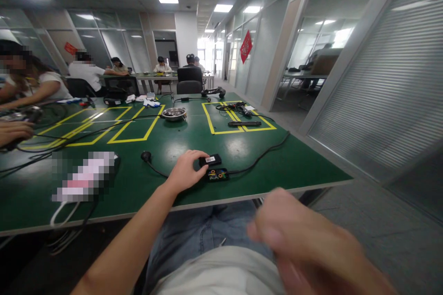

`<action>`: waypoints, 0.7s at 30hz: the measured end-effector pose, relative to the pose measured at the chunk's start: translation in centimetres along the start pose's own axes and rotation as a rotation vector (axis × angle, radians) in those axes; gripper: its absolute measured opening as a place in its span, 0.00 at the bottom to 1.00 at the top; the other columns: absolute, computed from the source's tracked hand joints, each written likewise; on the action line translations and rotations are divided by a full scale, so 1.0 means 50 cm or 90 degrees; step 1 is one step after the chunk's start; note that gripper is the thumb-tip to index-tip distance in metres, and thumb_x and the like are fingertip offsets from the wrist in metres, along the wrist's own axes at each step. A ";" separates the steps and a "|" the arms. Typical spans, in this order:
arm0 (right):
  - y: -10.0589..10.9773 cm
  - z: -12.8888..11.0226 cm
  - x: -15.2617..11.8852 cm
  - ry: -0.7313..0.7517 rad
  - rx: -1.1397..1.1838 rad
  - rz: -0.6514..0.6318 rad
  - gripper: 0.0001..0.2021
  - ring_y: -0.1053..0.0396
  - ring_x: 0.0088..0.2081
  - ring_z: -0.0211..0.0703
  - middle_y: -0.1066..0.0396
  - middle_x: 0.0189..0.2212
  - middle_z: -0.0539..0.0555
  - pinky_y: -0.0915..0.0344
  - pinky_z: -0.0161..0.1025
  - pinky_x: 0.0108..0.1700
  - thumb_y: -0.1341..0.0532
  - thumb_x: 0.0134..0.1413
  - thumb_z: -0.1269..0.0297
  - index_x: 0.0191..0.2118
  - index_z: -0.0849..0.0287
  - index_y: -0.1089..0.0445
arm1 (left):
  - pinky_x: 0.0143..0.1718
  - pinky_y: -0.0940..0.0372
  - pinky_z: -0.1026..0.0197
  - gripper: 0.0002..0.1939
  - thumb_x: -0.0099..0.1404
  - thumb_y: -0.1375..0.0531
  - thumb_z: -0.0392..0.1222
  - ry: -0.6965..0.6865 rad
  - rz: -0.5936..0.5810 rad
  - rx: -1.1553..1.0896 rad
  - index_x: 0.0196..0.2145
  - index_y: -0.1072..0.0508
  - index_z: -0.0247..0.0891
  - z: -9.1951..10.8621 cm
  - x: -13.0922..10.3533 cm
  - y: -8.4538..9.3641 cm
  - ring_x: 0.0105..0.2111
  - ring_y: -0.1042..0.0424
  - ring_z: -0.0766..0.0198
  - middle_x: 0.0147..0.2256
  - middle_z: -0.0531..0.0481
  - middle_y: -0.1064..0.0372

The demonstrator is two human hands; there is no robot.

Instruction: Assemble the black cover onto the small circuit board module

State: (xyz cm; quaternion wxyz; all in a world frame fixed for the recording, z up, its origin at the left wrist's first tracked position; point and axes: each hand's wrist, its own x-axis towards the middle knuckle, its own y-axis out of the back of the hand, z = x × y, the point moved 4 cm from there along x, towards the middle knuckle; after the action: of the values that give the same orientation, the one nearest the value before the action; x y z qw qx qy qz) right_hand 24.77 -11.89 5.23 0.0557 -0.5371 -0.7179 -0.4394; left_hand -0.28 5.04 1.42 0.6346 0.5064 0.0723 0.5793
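Observation:
My left hand (189, 169) rests at the green table's near side, its thumb and fingers closed on a black plastic cover (212, 160) with a white label. Just below the cover lies an opened black housing (218, 174) with a circuit board and copper-coloured round parts showing. A black cable (258, 162) runs from the housing to the right, and another leads left towards a black plug (146, 156). My right hand (280, 221) is raised in front of the table edge, close to the camera and blurred, with its fingers curled; whether it holds anything is hidden.
A metal bowl (174, 114) with small parts stands mid-table. Behind it to the right, a black bar (244, 124) and cables lie within yellow tape. A pixelated pink object (85, 177) lies left. A person's hand (15, 132) is at the far left; more people sit behind.

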 end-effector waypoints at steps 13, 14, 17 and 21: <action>-0.081 0.290 0.186 -0.096 -0.031 -0.010 0.22 0.22 0.48 0.51 0.18 0.48 0.56 0.28 0.51 0.58 0.39 0.48 0.76 0.50 0.54 0.23 | 0.57 0.27 0.51 0.13 0.66 0.33 0.38 -0.077 -0.131 -0.061 0.47 0.13 0.45 0.028 -0.016 -0.012 0.49 0.19 0.54 0.49 0.45 0.16; -0.087 0.293 0.185 -0.104 -0.012 -0.025 0.23 0.22 0.48 0.50 0.18 0.47 0.56 0.27 0.49 0.57 0.39 0.48 0.76 0.50 0.54 0.23 | 0.57 0.27 0.51 0.13 0.66 0.33 0.38 -0.082 -0.131 -0.057 0.47 0.13 0.45 0.029 -0.016 -0.013 0.49 0.19 0.53 0.50 0.45 0.17; -0.096 0.296 0.186 -0.120 0.012 -0.055 0.24 0.22 0.46 0.49 0.18 0.44 0.55 0.26 0.47 0.55 0.40 0.46 0.78 0.49 0.55 0.23 | 0.58 0.27 0.50 0.13 0.67 0.33 0.38 -0.091 -0.139 -0.052 0.48 0.13 0.46 0.032 -0.017 -0.014 0.50 0.19 0.53 0.50 0.45 0.16; -0.097 0.300 0.187 -0.127 0.012 -0.062 0.23 0.22 0.46 0.50 0.19 0.43 0.54 0.27 0.47 0.56 0.39 0.45 0.77 0.49 0.55 0.23 | 0.53 0.27 0.53 0.13 0.67 0.32 0.39 -0.060 -0.162 -0.060 0.48 0.13 0.45 0.033 -0.013 -0.012 0.46 0.19 0.54 0.46 0.46 0.15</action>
State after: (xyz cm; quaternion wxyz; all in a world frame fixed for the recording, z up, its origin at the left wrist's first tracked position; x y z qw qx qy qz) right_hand 22.80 5.06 -1.49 -0.0323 -0.5423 -0.7493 -0.3788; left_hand 1.03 3.70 1.48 0.7285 0.4894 0.0787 0.4728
